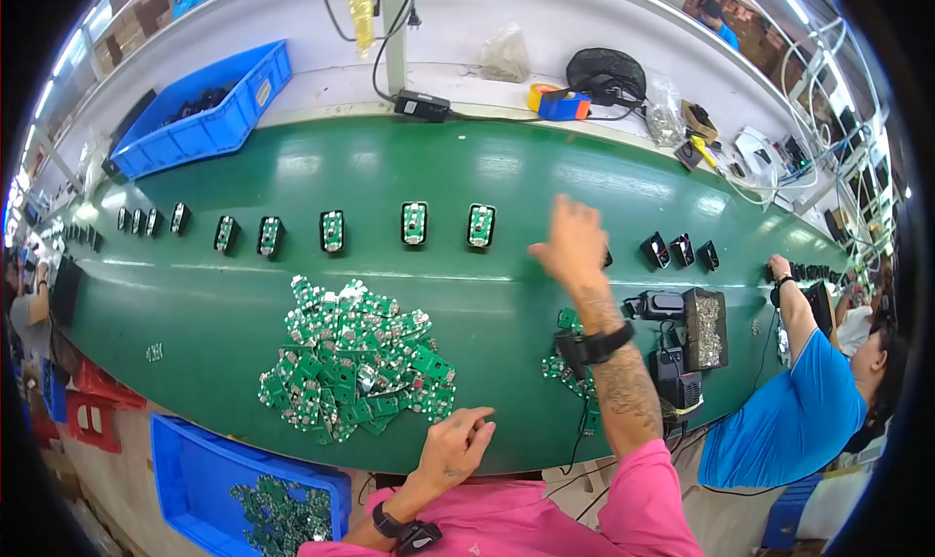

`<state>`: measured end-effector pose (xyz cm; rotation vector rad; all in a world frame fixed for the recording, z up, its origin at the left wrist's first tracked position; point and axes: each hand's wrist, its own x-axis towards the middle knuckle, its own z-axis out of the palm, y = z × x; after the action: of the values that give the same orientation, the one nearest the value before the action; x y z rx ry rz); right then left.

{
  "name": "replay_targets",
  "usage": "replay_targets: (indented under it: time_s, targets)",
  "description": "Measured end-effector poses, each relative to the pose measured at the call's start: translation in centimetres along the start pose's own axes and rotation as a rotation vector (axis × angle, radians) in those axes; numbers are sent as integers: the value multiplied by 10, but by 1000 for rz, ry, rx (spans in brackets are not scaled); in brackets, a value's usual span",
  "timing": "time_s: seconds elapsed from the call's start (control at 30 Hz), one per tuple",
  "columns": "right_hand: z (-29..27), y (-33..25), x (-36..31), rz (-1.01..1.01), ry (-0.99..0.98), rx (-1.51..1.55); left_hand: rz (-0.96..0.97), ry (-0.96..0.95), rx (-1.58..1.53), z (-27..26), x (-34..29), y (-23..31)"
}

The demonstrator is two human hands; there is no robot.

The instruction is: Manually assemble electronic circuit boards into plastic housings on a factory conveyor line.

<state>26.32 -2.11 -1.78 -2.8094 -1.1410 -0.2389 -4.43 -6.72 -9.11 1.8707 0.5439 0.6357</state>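
We're hovering right hand (pixel 573 243), open, by case (pixel 608 258), left hand (pixel 454 448) loosely open near boards (pixel 349 364): likely light, stiff, fragile, wanting edge grip.

Green circuit boards (pixel 341 372) — blue bin (pixel 170 479) — distant housings (pixel 813 273), seemingly black

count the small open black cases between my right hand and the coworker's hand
3 in plain view, side by side on the green table: the left case, the middle case and the right case. A dark edge beside your right hand may be another, mostly hidden.
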Motion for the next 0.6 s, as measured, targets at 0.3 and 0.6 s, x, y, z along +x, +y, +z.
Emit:
replay_targets:
  time_s: [0.3, 0.6]
  targets:
    - [-15, 59, -42, 167, -93, 160, -95, -58, -71, 10, 0, 6]
    - [-41, -22, -231, -236, -361, 727, 195, -17, 169, -3, -1, 22]
